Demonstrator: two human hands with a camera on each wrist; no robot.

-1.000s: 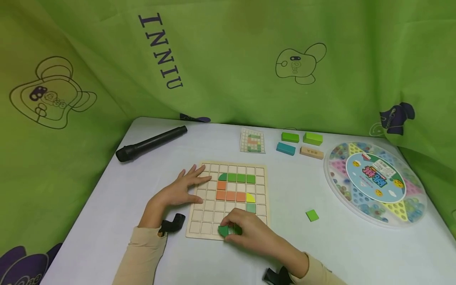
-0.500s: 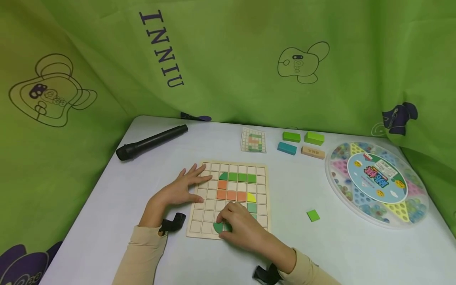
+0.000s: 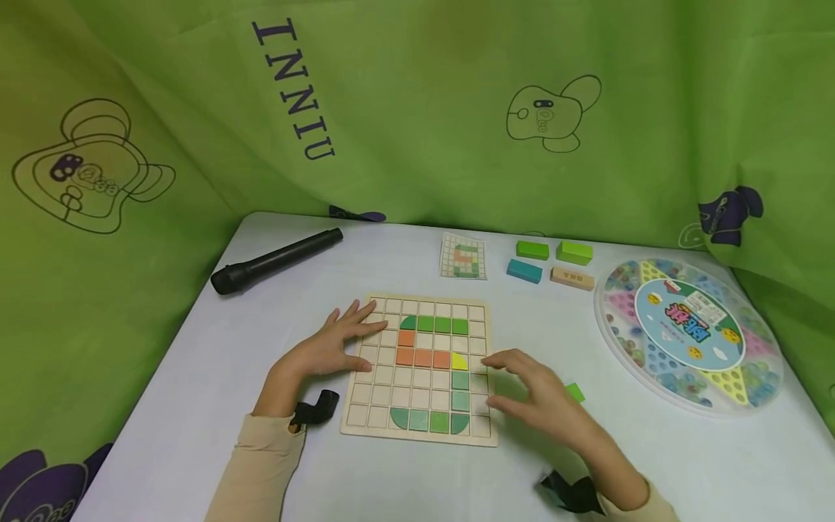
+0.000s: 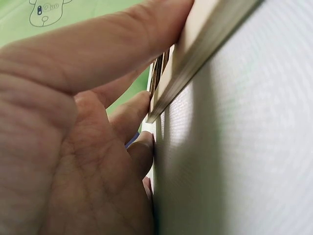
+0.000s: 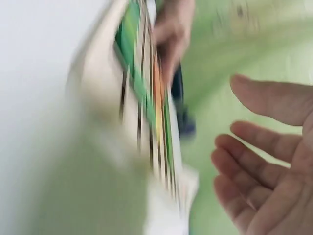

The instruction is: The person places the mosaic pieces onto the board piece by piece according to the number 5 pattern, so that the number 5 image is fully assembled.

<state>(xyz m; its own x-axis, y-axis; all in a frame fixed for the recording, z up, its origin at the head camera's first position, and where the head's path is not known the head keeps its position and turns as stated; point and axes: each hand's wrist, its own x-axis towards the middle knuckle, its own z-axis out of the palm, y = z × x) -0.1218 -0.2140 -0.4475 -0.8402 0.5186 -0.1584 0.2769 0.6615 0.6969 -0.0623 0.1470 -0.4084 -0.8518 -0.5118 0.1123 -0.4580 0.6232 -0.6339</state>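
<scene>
A wooden grid board [image 3: 402, 376] lies flat on the white table, with coloured tiles set in some cells. Green tiles [image 3: 442, 325] run along an upper row, orange tiles [image 3: 423, 358] sit below, and a yellow quarter-round tile [image 3: 459, 361] ends their row. Along the bottom row are more green tiles [image 3: 439, 422], rounded at both ends. My left hand [image 3: 328, 351] rests spread on the board's left edge; the left wrist view shows the thumb against its rim [image 4: 193, 58]. My right hand [image 3: 538, 391] hovers by the right edge, fingers apart, holding nothing. It partly covers a loose green tile [image 3: 575, 392].
A printed pattern card [image 3: 463, 257] lies behind the board, beside several small blocks [image 3: 525, 271]. At the right is a round marble game box [image 3: 688, 337]. A black microphone [image 3: 277, 261] lies back left. Green printed cloth [image 3: 417, 109] hangs behind the table.
My right hand has let go of the green rounded tile at the bottom row's left end and moved right, off the board, uncovering that row. My left hand has stayed in place.
</scene>
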